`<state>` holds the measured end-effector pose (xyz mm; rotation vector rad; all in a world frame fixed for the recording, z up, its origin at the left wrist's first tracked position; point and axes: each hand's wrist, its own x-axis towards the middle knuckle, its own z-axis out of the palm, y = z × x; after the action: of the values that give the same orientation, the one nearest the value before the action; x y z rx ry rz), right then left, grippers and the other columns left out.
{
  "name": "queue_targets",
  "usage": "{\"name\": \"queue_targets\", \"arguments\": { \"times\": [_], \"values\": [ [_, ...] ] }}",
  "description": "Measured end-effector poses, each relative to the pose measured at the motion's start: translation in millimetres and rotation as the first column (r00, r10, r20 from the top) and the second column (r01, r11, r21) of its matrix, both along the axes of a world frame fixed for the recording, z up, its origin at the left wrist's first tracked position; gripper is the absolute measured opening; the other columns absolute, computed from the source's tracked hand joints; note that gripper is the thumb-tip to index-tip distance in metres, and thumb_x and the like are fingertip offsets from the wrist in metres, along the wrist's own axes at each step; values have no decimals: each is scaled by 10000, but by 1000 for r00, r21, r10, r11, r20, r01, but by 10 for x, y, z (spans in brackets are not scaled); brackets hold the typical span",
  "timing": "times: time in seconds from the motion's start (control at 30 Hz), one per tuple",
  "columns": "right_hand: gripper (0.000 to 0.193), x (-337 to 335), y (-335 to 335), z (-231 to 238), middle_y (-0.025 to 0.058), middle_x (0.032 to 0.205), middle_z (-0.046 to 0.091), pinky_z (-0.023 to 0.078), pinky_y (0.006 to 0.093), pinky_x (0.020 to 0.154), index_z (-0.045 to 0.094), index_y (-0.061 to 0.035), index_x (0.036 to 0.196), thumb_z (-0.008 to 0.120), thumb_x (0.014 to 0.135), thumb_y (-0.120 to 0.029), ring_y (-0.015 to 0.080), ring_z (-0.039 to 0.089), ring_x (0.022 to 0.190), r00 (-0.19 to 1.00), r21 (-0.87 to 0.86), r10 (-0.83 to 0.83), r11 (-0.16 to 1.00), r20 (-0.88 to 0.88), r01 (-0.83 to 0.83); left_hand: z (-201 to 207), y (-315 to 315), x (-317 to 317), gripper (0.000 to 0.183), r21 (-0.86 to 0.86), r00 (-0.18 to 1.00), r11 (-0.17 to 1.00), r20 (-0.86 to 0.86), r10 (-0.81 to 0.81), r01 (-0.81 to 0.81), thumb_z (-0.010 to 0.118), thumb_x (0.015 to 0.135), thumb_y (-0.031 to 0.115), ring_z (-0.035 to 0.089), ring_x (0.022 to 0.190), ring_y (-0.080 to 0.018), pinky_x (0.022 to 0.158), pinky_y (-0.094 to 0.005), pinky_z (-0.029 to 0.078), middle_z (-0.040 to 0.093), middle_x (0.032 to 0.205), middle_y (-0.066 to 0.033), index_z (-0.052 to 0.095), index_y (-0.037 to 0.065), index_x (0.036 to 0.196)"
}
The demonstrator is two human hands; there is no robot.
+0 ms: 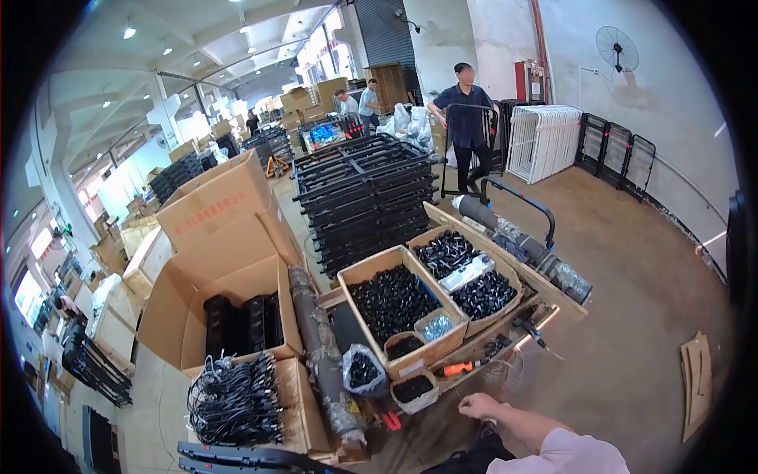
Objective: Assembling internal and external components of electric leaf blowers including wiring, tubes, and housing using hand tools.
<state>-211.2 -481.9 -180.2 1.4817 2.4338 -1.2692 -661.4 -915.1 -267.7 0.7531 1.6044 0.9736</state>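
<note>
My right hand (478,405) reaches in at the lower middle, its fingers curled; whatever they may hold is too small to make out. My left hand does not show. Nearest the right hand are an orange-handled tool (458,369) and a small box of tiny black parts (414,388). Red-handled pliers (391,420) lie just to the left. Beyond stands a large carton (404,369) full of black fittings (391,296), with silver hardware in a small tray (435,326). Beside it, another carton holds black parts (485,298) and a silvery package (467,272).
A padded roll (316,347) and a wooden board (553,299) flank the cartons. Bundled black cables (233,403) sit near left, before an open carton (178,316). Stacked black frames (367,197) stand behind; a person (467,110) holds a frame there. Flat cardboard (696,387) lies far right.
</note>
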Motion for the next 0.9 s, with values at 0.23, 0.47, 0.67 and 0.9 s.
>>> {"name": "queue_targets", "arguments": {
  "times": [0.23, 0.47, 0.67, 0.9],
  "values": [
    [348, 746, 2235, 885, 194, 1044, 762, 574, 449, 882, 781, -109, 1112, 685, 916, -380, 374, 737, 989, 929, 300, -173, 913, -328, 276, 177, 1268, 693, 423, -63, 993, 998, -112, 20, -27, 593, 1041, 211, 713, 935, -236, 719, -361, 557, 687, 1293, -132, 543, 85, 1442],
    [268, 1952, 4761, 2100, 189, 1060, 730, 536, 472, 916, 751, -59, 1079, 742, 841, -182, 389, 677, 1030, 743, 608, -268, 440, -613, 661, 430, 2262, 1440, 478, -116, 969, 982, -214, 124, -151, 584, 1057, 181, 704, 952, -218, 698, -346, 550, 663, 1359, -130, 489, 94, 1517],
    [494, 2583, 6323, 2179, 189, 1136, 696, 511, 497, 942, 660, -53, 1255, 793, 813, -230, 391, 631, 1135, 773, 808, -497, 213, -394, 549, 302, 2521, 2229, 530, -156, 925, 931, -250, 286, -330, 576, 1071, 156, 696, 967, -203, 681, -333, 544, 643, 1417, -129, 442, 102, 1581],
    [418, 2716, 6938, 1901, 83, 726, 705, 512, 342, 560, 726, 31, 942, 843, 851, -360, 152, 659, 607, 708, -23, -570, 785, -416, 619, 1590, 3003, 2201, 574, -269, 618, 831, -778, 110, -487, 648, 1004, 534, 637, 1273, -386, 1080, -493, 493, 595, 1477, -223, 669, 108, 1388]
  ]
}}
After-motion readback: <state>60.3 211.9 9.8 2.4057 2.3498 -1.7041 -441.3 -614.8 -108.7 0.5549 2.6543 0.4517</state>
